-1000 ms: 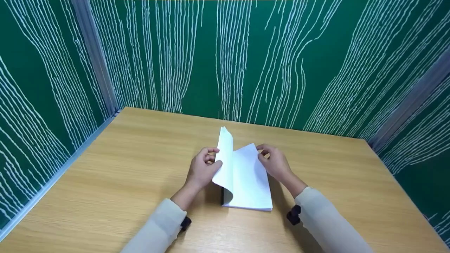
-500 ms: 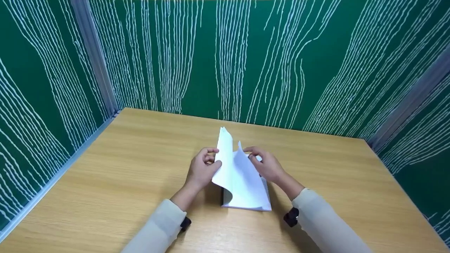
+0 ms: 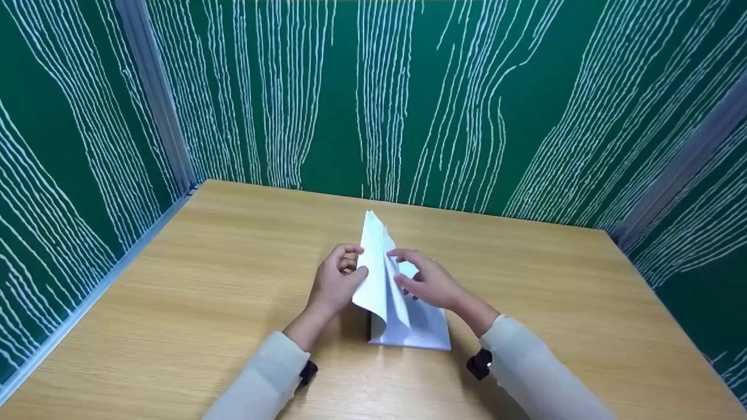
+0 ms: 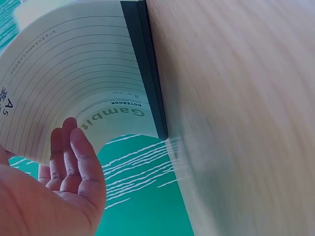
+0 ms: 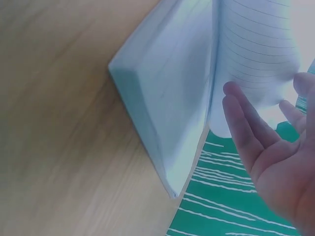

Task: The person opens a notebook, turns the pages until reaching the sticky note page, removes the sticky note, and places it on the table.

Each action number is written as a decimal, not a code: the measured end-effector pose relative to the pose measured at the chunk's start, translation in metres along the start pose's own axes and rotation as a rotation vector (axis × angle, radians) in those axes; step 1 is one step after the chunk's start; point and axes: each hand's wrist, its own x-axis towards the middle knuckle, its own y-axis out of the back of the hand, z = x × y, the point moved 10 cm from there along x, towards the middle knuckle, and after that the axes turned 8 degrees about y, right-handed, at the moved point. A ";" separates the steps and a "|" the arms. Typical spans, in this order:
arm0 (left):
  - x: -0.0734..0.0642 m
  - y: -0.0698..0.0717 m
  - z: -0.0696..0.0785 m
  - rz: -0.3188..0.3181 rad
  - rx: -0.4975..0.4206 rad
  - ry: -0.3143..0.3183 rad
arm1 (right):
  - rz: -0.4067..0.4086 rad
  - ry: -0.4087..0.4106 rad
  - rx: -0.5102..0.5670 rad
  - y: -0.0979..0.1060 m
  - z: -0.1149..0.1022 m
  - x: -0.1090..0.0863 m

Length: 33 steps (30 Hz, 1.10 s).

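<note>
A notebook (image 3: 430,328) lies open on the table, with a dark spine strip (image 4: 143,64) and a lined cover (image 4: 83,59) printed "Gambit NOTEBOOK" and "A5". My left hand (image 3: 337,281) pinches the raised, curved cover and the leaves behind it, thumb on the inner side. Against these, a lined leaf (image 5: 256,54) stands up from the thick page block (image 5: 147,110). At its edge are the thumb and index fingertip of my right hand (image 3: 430,284), spread apart, while the other fingers extend loosely over the block.
The wooden table (image 3: 245,251) extends around the notebook. Green panels (image 3: 332,116) with wavy white lines rise behind and at both sides, with grey posts (image 3: 157,87) at the corners. Dark wrist-worn devices (image 3: 480,364) sit under both light sleeves.
My right hand has carried a leaf leftward from the right side of the notebook, up against the raised cover, and its fingers have spread. My left hand has stayed in place.
</note>
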 end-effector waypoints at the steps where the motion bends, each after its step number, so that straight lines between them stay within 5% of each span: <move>1: -0.003 0.000 0.005 -0.005 0.001 -0.004 | -0.005 0.014 -0.011 -0.001 -0.003 0.000; 4: -0.005 0.000 0.009 -0.020 -0.007 0.005 | -0.019 0.039 -0.038 -0.003 -0.009 0.000; 9: 0.008 -0.004 -0.010 -0.020 -0.008 0.007 | -0.045 0.092 -0.039 -0.008 -0.020 0.001; 16: 0.010 -0.005 -0.013 -0.029 -0.036 0.027 | -0.034 0.155 -0.050 -0.009 -0.032 0.000; 33: 0.007 -0.005 -0.014 -0.023 0.047 0.028 | -0.016 0.140 -0.046 -0.013 -0.027 0.001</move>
